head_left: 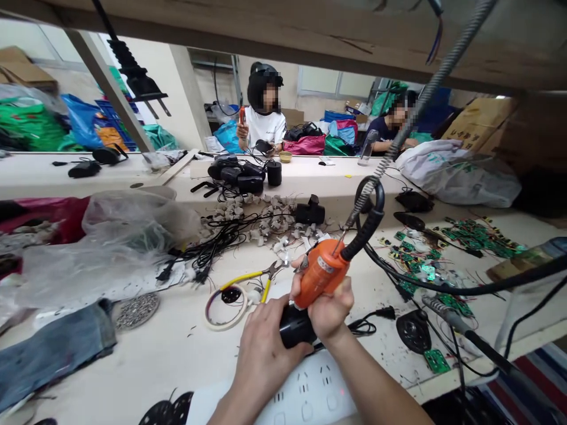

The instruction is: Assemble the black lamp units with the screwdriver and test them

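Observation:
My right hand point(331, 310) is wrapped round an orange electric screwdriver point(319, 276), which hangs from a coiled metal spring point(403, 127) and has a thick black cord at its top. Below it, my left hand point(264, 337) grips a black rounded plastic housing point(296, 328). The screwdriver's lower end points down at the housing; its tip is hidden, so contact cannot be made out. Beneath both hands lies a white power strip point(305, 392). Close by on the left are yellow-handled cutters point(241, 277) and a roll of tape point(212, 316).
A dish of screws point(137, 310) sits left of the tape. Green circuit boards point(481, 236) with loose wires cover the right side. Black cords point(225, 239) and small white parts lie ahead. A plug point(142, 82) dangles from the shelf overhead. Two people point(266, 121) sit opposite.

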The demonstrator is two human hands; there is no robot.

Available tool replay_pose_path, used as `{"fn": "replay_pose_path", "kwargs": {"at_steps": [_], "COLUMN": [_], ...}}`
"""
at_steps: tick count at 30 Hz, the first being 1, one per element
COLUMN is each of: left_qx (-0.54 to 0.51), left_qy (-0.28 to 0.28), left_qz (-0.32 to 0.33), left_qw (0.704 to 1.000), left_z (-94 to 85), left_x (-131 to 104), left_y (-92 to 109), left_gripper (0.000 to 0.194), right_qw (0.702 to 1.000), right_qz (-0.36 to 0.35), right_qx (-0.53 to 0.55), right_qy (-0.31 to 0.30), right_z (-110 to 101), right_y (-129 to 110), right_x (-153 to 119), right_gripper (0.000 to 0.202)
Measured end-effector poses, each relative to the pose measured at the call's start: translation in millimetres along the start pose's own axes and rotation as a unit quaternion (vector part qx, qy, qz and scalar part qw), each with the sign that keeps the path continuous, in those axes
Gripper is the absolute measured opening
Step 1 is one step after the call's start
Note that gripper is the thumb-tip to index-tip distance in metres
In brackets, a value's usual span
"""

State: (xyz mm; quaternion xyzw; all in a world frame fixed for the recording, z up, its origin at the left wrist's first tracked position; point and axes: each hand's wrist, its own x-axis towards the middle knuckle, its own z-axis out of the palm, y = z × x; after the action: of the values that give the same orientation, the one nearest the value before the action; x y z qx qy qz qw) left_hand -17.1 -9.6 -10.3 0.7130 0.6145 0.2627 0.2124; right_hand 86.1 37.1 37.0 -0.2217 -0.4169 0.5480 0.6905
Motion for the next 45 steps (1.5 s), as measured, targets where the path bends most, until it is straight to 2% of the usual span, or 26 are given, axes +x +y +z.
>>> {"fn": "replay_pose_path", "kwargs": {"at_steps": [4,9,12,14,18,21,24,26,31,40,43,45], "left_qx": [-0.003,0.003,0.001,-0.021,-0.113,-0.207,-0.272,-0.288,-0.287,-0.285,-0.270,-0.254], "left_qy": [-0.005,-0.025,-0.031,-0.038,-0.056,-0.065,-0.054,-0.039,-0.022,-0.007,0.005,0.010], "left_qz": [0.004,0.028,0.034,0.033,-0.044,-0.111,-0.141,-0.139,-0.113,-0.104,-0.078,-0.064], "left_qw": [1.000,0.999,0.999,0.999,0.991,0.970,0.950,0.947,0.951,0.953,0.960,0.965], "left_z": [0.4,-2.2,-6.4,-11.3,-22.0,-22.9,-17.9,-15.0,-14.5,-11.5,-11.6,-12.1], "left_x": [2.2,5.4,4.5,1.8,-10.8,-21.1,-25.8,-26.0,-25.8,-28.0,-28.0,-28.0], "left_y": [-4.0,-1.3,0.7,-3.3,-24.2,-38.4,-43.1,-42.6,-41.4,-42.3,-42.4,-42.5], "left_gripper": [0.051,0.035,0.038,0.049,0.076,0.077,0.074,0.073,0.072,0.060,0.057,0.056], "right_qw": [1.000,1.000,1.000,1.000,0.999,0.998,0.998,0.998,0.998,0.996,0.997,0.998], "right_qz": [0.006,-0.004,-0.014,-0.020,0.002,0.021,0.017,0.026,0.039,0.045,0.037,0.020], "right_qx": [-0.001,0.003,0.008,0.021,0.042,0.043,0.030,0.028,0.041,0.007,0.031,0.044], "right_qy": [-0.007,-0.002,-0.006,0.007,-0.023,-0.039,-0.044,-0.052,-0.025,-0.074,-0.057,-0.040], "right_z": [-3.0,-1.7,1.6,5.0,18.5,33.5,44.7,48.0,49.3,45.1,47.1,49.2], "right_y": [4.5,5.2,-2.7,-12.3,-27.3,-21.1,-5.0,3.9,12.0,32.2,26.8,14.1], "right_x": [3.6,3.4,0.9,0.6,1.7,0.7,-1.5,-2.5,-4.2,-12.0,-9.6,-11.1], "right_gripper": [0.067,0.066,0.060,0.055,0.061,0.062,0.063,0.066,0.062,0.061,0.059,0.055]}}
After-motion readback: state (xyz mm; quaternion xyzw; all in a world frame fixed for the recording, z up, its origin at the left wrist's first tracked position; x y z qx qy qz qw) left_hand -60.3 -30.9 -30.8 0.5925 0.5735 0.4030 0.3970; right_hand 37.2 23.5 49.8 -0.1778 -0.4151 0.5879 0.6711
